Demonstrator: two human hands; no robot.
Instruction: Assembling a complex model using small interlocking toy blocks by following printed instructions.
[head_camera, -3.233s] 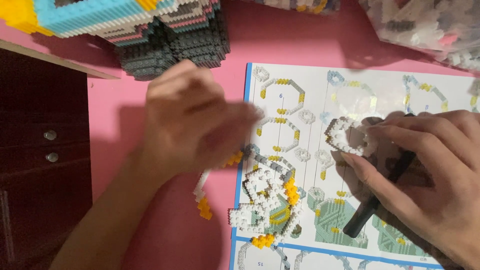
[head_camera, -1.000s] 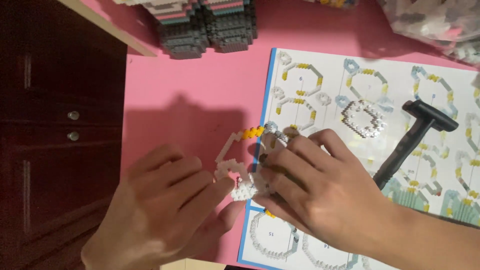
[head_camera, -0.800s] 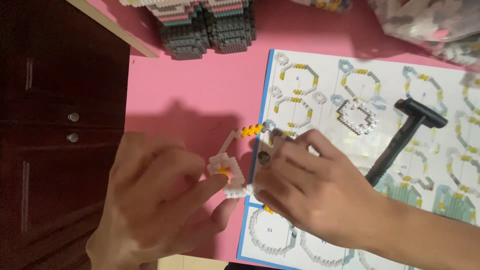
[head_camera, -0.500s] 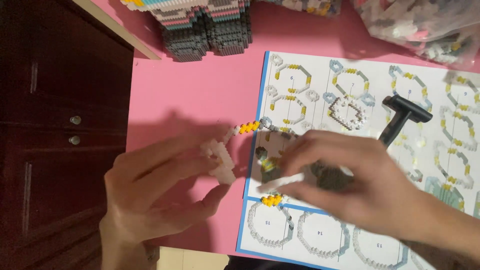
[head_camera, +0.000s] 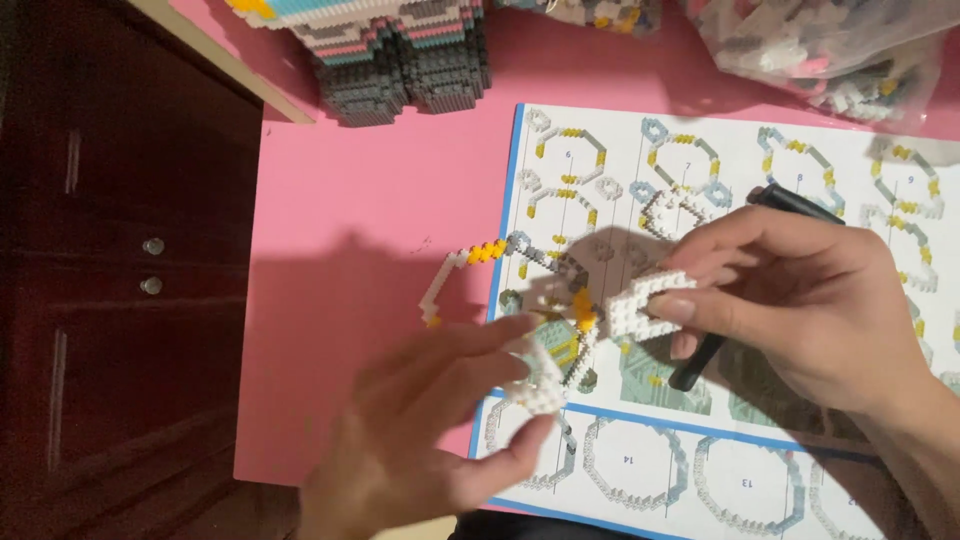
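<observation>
A: Start at the grip. What is the right hand (head_camera: 800, 300) doing?

B: Thumb and forefinger are pressed together on a small white brick piece (head_camera: 640, 298), pinching it at its right end so the studded face stays clear. It is held just above the instruction sheet (head_camera: 800, 470), probably so it can be compared with the printed steps.

A: And the left hand (head_camera: 430, 440)?

B: It is blurred, but its fingers curl around a curved white segment (head_camera: 535, 375), thumb below and fingertips on top. A closed pinch, not a spread hand. The two pieces sit close together, the right one at about two o'clock from the left one, apart as far as I can tell.

A: What lies between them?

B: A partly built ring of white, grey and orange bricks (head_camera: 520, 270) rests on the sheet's left edge, with an arc hanging over onto the pink worktop (head_camera: 350, 200) toward nine o'clock. Lying flat there, it stays near both hands.

A: Anything under the right hand?

B: A black tool (head_camera: 700, 360) lies on the sheet, mostly covered by the palm; its ends show at twelve and at seven o'clock of the hand. A small white ring (head_camera: 672, 210) sits on the sheet at eleven o'clock.

A: Further out?

B: A large stacked brick model (head_camera: 400, 60) stands at the worktop's far edge, at twelve o'clock from the left hand. A clear bag of loose bricks (head_camera: 830, 50) lies at one o'clock, and a dark wooden cabinet (head_camera: 110, 280) fills the nine o'clock side.
</observation>
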